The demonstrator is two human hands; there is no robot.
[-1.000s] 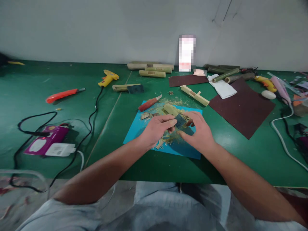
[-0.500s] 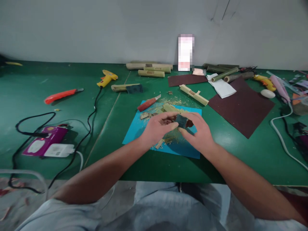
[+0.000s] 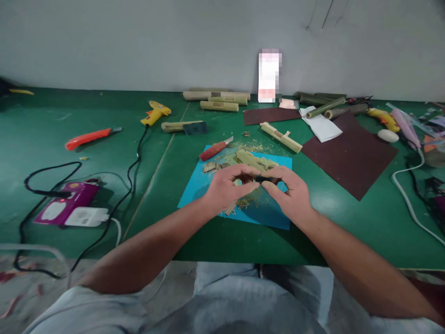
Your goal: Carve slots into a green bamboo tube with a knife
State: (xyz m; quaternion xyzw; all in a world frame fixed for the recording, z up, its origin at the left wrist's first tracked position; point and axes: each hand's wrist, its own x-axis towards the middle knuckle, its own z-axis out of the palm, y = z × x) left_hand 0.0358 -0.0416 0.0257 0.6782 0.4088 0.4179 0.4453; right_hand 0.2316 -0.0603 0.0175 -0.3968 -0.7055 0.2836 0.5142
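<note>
Over a blue sheet (image 3: 194, 185) strewn with shavings, my left hand (image 3: 227, 185) and my right hand (image 3: 290, 188) meet fingertip to fingertip. Both pinch a small dark piece (image 3: 263, 178), seen nearly edge-on; the fingers hide part of it. Behind the hands, a pale green bamboo piece (image 3: 248, 160) lies among the shavings. A red-handled knife (image 3: 213, 150) rests at the sheet's upper left edge, above some brown chips (image 3: 210, 167).
A notched bamboo tube (image 3: 281, 138) and dark brown sheets (image 3: 351, 157) lie to the right. Further left are a yellow glue gun (image 3: 155, 113), a red cutter (image 3: 88, 138) and a purple power strip (image 3: 69, 199) with cables. A lit phone (image 3: 269, 76) leans on the wall.
The dark piece has turned from showing its flat face to nearly edge-on. My fingertips have come closer together around it.
</note>
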